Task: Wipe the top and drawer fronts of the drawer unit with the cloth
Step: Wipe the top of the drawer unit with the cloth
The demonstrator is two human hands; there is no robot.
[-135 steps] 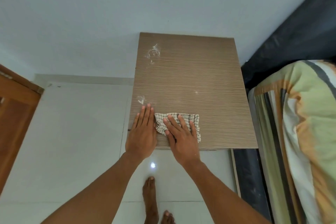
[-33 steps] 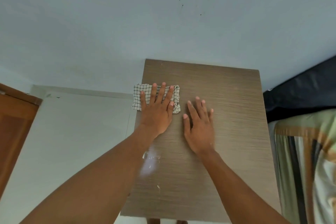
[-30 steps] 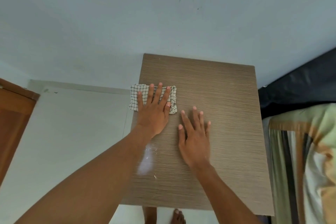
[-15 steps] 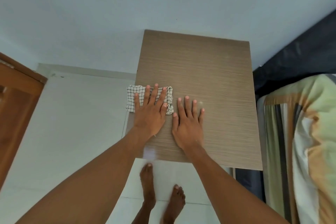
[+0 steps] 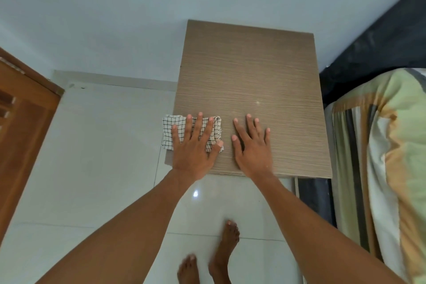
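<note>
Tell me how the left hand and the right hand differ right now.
The left hand presses flat on the checked cloth; the right hand rests bare on the drawer unit top. The left hand sits at the top's left edge, where the cloth overhangs; the right hand lies further in. Both are open, palm down, fingers spread, near the front edge.
</note>
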